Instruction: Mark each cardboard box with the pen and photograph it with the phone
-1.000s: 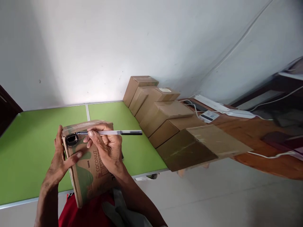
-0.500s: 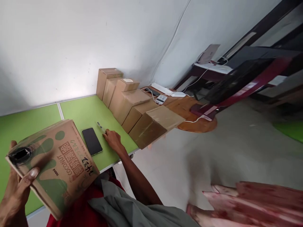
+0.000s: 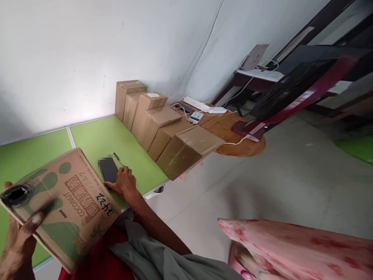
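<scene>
Left hand [image 3: 16, 243] grips the near-left corner of a flat brown cardboard carton w/ green blotches and "COCONUT" print [image 3: 62, 206], thumb lying on the top face, fingers hidden under it. Carton is held up off the green tabletop [image 3: 93, 136], tilted, its far edge overhanging the table's near side; a torn dark hole shows at the left corner, handwritten black digits near the right edge.

Right hand [image 3: 124, 182] lies palm-down on the tabletop, fingers loosely spread, touching the near end of a dark flat phone [image 3: 107, 170]. Can't tell if it's pinching anything. A slim pen [image 3: 118, 158] lies just beside the phone's far right side, near the fingertips.

Handling, as a guess: carton looks stiff but worn, probably light since one hand carries it by a corner. Printed face looks smooth, so could slide; better hold is across a long edge w/ fingers under, away from the torn hole, where the board is likely weak.

Further out: a row of plain brown cardboard boxes [image 3: 157, 124] runs along the table's right end toward the white wall [image 3: 87, 58]. Beyond, a round wooden table [image 3: 233, 136] w/ a white power strip [image 3: 196, 104] and cables. Pink patterned cloth [image 3: 291, 245] lower right; red and grey clothing at the bottom edge.
</scene>
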A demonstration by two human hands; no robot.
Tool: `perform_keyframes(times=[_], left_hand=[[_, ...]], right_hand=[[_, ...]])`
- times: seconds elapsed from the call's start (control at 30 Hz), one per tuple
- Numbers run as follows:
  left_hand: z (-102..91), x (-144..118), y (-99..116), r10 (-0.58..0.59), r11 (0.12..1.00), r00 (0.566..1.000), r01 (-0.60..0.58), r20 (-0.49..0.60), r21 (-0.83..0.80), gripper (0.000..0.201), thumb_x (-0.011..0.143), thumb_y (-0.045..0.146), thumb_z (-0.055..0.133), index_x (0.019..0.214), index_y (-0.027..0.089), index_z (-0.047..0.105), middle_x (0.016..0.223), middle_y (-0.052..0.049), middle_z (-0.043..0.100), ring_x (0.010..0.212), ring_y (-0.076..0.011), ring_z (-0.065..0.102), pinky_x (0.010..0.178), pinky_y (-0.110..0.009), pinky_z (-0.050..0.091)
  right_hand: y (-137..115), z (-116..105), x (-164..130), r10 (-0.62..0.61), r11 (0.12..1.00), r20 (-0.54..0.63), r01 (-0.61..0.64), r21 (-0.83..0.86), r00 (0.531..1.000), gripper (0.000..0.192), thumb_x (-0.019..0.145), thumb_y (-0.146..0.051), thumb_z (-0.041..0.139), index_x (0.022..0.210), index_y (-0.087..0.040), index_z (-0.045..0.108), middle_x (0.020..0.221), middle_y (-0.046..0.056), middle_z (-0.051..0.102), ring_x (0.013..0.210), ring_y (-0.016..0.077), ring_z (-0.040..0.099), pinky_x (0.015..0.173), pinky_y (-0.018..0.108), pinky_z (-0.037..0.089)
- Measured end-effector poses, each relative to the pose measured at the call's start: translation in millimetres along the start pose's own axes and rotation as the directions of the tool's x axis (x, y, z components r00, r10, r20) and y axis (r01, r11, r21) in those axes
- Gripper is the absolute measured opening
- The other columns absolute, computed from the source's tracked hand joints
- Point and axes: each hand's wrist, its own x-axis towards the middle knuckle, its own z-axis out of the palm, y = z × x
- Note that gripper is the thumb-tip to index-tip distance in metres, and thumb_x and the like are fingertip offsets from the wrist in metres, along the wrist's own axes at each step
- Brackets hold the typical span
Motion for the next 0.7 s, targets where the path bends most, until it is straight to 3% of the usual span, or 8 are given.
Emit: perform_keyframes(times=[0.17, 0.3, 0.4, 0.47, 0.5, 0.57, 0.6, 0.7], left_hand=[[8.0, 5.9, 2.5, -0.01, 0.991, 1.0, 0.008, -0.021, -0.134, 0.12, 0.067, 0.055, 0.093, 0.174, 0.046, 0.041, 0.159, -0.005, 0.066, 0.155, -0.0522, 0.056, 0.131, -0.074, 0.047], [8.3, 7.9, -3.1, -0.007, 0.986, 0.997, -0.005, -0.072, -0.168, 0.126, 0.065, 0.056, 0.094, 0.176, 0.041, 0.037, 0.165, -0.009, 0.059, 0.159, -0.0544, 0.05, 0.136, -0.08, 0.033], [10.9, 6.7, -3.2, 0.048, 0.976, 0.995, -0.065, -0.088, -0.208, 0.142, 0.06, 0.055, 0.097, 0.181, 0.036, 0.026, 0.174, -0.013, 0.051, 0.161, -0.054, 0.047, 0.137, -0.071, 0.037], [14.4, 3.7, -1.0, 0.068, 0.971, 0.992, -0.09, -0.107, -0.221, 0.14, 0.066, 0.055, 0.095, 0.183, 0.031, 0.021, 0.179, -0.014, 0.046, 0.164, -0.0506, 0.045, 0.136, -0.06, 0.042], [16.6, 2.2, 0.3, 0.072, 0.969, 0.992, -0.095, -0.108, -0.226, 0.138, 0.07, 0.054, 0.093, 0.184, 0.029, 0.019, 0.181, -0.014, 0.044, 0.165, -0.0486, 0.045, 0.135, -0.056, 0.044], [21.6, 0.1, 2.8, 0.08, 0.968, 0.993, -0.097, -0.083, -0.232, 0.133, 0.077, 0.054, 0.089, 0.185, 0.027, 0.015, 0.183, -0.015, 0.042, 0.166, -0.0452, 0.045, 0.133, -0.052, 0.047], [24.4, 0.1, 4.0, 0.085, 0.967, 0.994, -0.098, -0.066, -0.235, 0.134, 0.079, 0.054, 0.088, 0.185, 0.026, 0.012, 0.184, -0.015, 0.041, 0.167, -0.0444, 0.044, 0.133, -0.052, 0.047], [33.1, 4.6, 7.9, 0.104, 0.963, 0.994, -0.111, -0.041, -0.244, 0.135, 0.079, 0.055, 0.087, 0.186, 0.026, 0.009, 0.186, -0.015, 0.039, 0.168, -0.0433, 0.043, 0.132, -0.052, 0.048]], right_hand=[[-7.2, 11.6, 9.1, 0.033, 0.985, 0.03, -0.038, 0.166, 0.999, 0.082, 0.071, -0.044, 0.104, 0.138, -0.012, 0.067, 0.148, 0.031, 0.069, 0.139, 0.046, 0.068, 0.115, 0.056, 0.057], [1.9, 10.5, 13.6, -0.004, 0.938, 0.072, -0.021, 0.345, 0.997, 0.048, 0.076, -0.033, 0.096, 0.115, -0.018, 0.074, 0.122, 0.018, 0.083, 0.12, 0.0377, 0.079, 0.105, 0.046, 0.062], [14.3, 4.6, 1.1, -0.073, 0.87, 0.107, 0.011, 0.493, 0.992, 0.028, 0.086, -0.03, 0.083, 0.109, -0.017, 0.073, 0.111, 0.015, 0.086, 0.107, 0.0325, 0.083, 0.096, 0.043, 0.066], [26.1, -5.4, -12.2, -0.124, 0.792, 0.133, 0.017, 0.61, 0.983, 0.032, 0.093, -0.036, 0.076, 0.118, -0.016, 0.071, 0.11, 0.013, 0.086, 0.098, 0.0299, 0.085, 0.089, 0.044, 0.069], [32.2, -12.9, -19.0, -0.158, 0.72, 0.143, 0.015, 0.693, 0.977, 0.036, 0.097, -0.044, 0.073, 0.121, -0.017, 0.069, 0.109, 0.011, 0.086, 0.094, 0.0284, 0.085, 0.086, 0.044, 0.07], [40.6, -32.2, -32.0, -0.2, 0.332, 0.139, -0.066, 0.941, 0.97, 0.049, 0.089, -0.054, 0.089, 0.12, -0.02, 0.071, 0.111, 0.011, 0.086, 0.092, 0.03, 0.087, 0.085, 0.047, 0.072], [41.3, -43.2, -38.5, -0.217, 0.198, 0.133, -0.09, 0.976, 0.967, 0.053, 0.085, -0.055, 0.095, 0.119, -0.022, 0.073, 0.114, 0.011, 0.087, 0.092, 0.0296, 0.087, 0.084, 0.046, 0.073], [22.8, -71.1, -60.5, -0.343, 0.031, 0.107, -0.103, 0.994, 0.933, 0.05, 0.087, -0.051, 0.099, 0.123, -0.026, 0.074, 0.121, 0.01, 0.087, 0.091, 0.028, 0.087, 0.08, 0.046, 0.074]])
